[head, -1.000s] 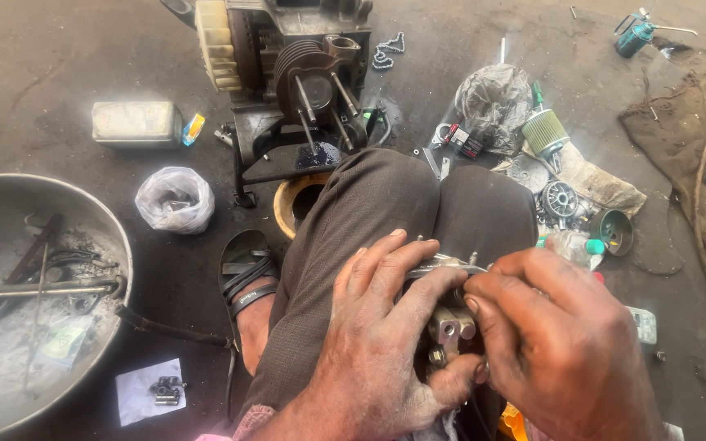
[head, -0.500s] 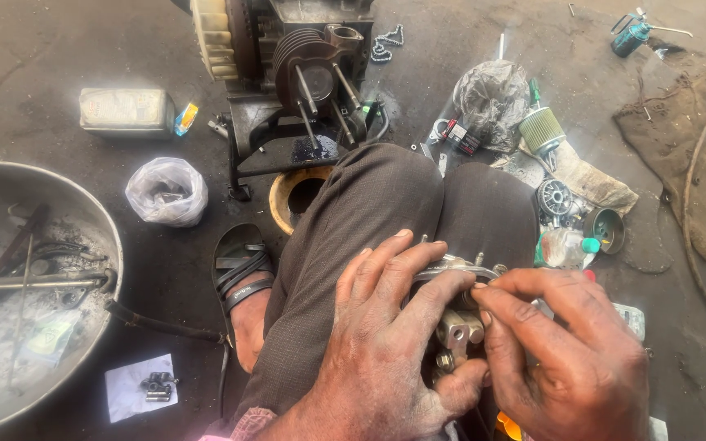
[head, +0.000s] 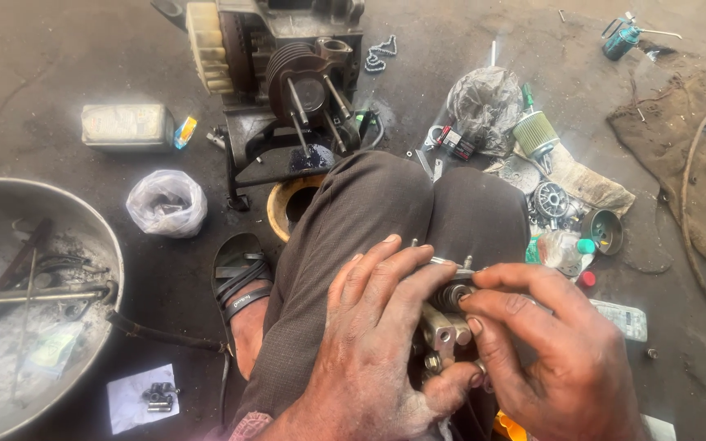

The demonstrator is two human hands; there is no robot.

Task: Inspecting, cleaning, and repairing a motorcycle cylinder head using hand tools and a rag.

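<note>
A small metal engine part (head: 444,320) with studs and a round bore rests on my lap, over my grey trousers (head: 369,220). My left hand (head: 369,343) wraps around its left side and underside and holds it. My right hand (head: 545,351) touches its right side, with the fingertips pinched at the round bore near the top. Both hands are greasy, and most of the part is hidden between them.
A stripped small engine (head: 288,82) stands on the concrete floor ahead of my knees. A wide metal basin (head: 112,245) with tools lies at left. A knotted plastic bag (head: 167,202), a white container (head: 124,124), loose parts (head: 549,200) and a brown rag (head: 680,155) lie around.
The view has shifted slightly. My right fingers have moved up along the part toward its round bore, while my left hand keeps the same grip.
</note>
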